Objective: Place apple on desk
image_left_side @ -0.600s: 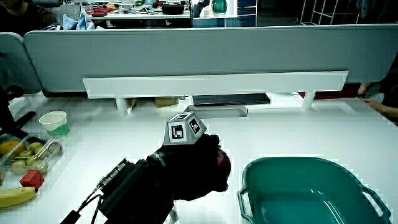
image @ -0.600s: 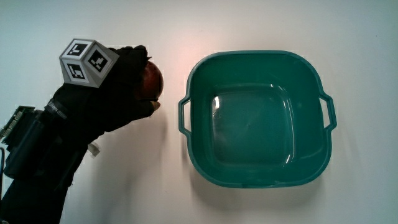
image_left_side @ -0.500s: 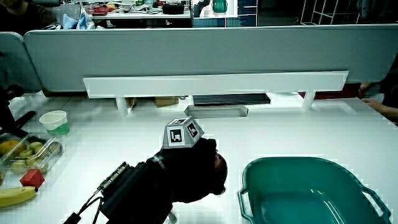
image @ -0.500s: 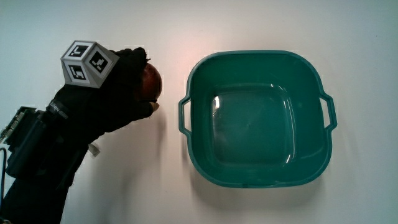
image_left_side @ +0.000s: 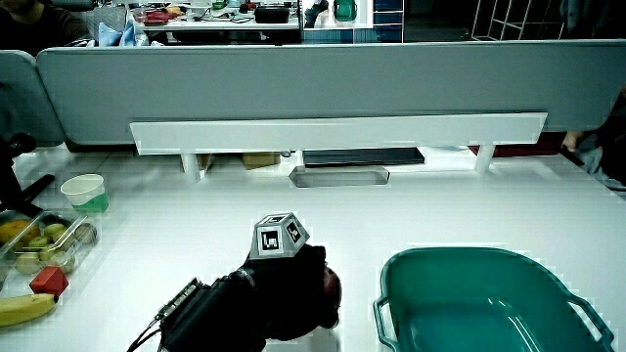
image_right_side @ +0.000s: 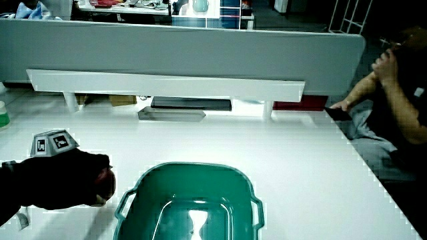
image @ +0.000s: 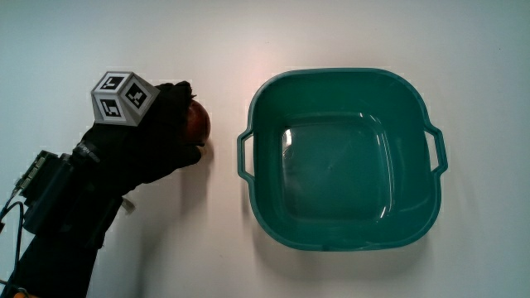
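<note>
Black glove fabric covers the hand [image: 153,136], which is seen from above on a white desk [image: 224,33], with the forearm [image: 62,207] reaching in from the person's edge. A small patterned cube [image: 124,97] is fixed on the back of the hand. The fingers [image: 184,124] are curled around a dark red apple [image: 197,123], which is gripped from above and at its sides; only a crescent of its skin shows past the fingertips. In a side view the apple [image_left_side: 331,287] appears low, at or just above the desk surface under the curled fingers; contact with the desk cannot be confirmed from these views.

The apple is judged to be firm, smooth-skinned and of moderate weight, stiff enough to take a full wrap of the fingers without harm, though bruising would be likely if it were dropped. Its round shape means it may roll once released, so it is best held across its widest part and let go only when it is resting on the desk.

Just past the fingertips, near but not touching, a teal plastic basin [image: 344,157] stands on the desk, empty, with a handle [image: 245,153] on the side toward the hand. In a side view, out past the knuckle side of the hand, a clear tray of fruit [image_left_side: 44,244] and a banana [image_left_side: 24,308] lie at the desk's edge, with a pale cup [image_left_side: 85,191] farther from the person. Farthest from the person, a low grey partition [image_left_side: 323,83] runs along the desk in both side views.
</note>
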{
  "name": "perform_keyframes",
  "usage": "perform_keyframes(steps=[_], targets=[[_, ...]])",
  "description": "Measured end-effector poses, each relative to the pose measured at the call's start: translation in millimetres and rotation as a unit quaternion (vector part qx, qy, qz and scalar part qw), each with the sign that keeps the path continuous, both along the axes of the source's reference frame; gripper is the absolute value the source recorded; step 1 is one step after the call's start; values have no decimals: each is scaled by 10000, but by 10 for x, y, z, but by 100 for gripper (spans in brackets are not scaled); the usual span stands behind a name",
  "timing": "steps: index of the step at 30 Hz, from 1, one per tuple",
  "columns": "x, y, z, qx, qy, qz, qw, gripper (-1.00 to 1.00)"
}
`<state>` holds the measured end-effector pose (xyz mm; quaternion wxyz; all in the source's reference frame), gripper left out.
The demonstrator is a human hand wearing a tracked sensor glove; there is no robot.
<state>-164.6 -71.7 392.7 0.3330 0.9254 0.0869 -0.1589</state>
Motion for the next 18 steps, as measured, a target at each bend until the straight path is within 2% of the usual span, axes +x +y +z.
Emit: perform_keyframes(steps=[2,11,18], targets=[[-2,4,18,35,-70,31,10000,0],[-34,22,157,-83,-10,-9,10000,0],[-54,35,141,-83,-1,-70,9999,0]])
